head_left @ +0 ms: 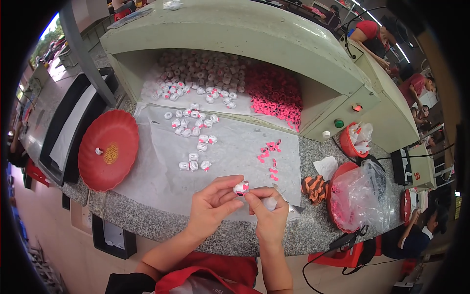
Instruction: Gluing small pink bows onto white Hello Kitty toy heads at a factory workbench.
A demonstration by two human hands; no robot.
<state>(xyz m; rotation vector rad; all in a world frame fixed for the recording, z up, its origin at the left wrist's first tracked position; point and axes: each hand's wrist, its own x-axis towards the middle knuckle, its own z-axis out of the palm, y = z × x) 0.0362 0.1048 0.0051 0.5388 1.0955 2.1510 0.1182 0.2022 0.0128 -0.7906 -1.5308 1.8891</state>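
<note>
Above the near edge of the worktop, the fingertips of my left hand (211, 206) pinch a small white figurine head (241, 186) with pink and black marks. My right hand (270, 220) is closed, its thumb and finger at the lower right side of the same head. A whitish translucent thing (269, 203) shows among the right fingers; its kind is not clear. Ahead on the white paper sheet (230, 152) lie several loose white heads (194, 165), some with pink parts on them. To the right are several small pink bows (273, 171).
A pale green open-fronted housing (225, 24) shelters heaped white heads (205, 73) and pink bows (276, 98). A red plate (108, 171) at left carries one small piece (99, 151). At right are an orange-and-black cloth (314, 189), a clear plastic bag (367, 196) and a red tub (348, 143).
</note>
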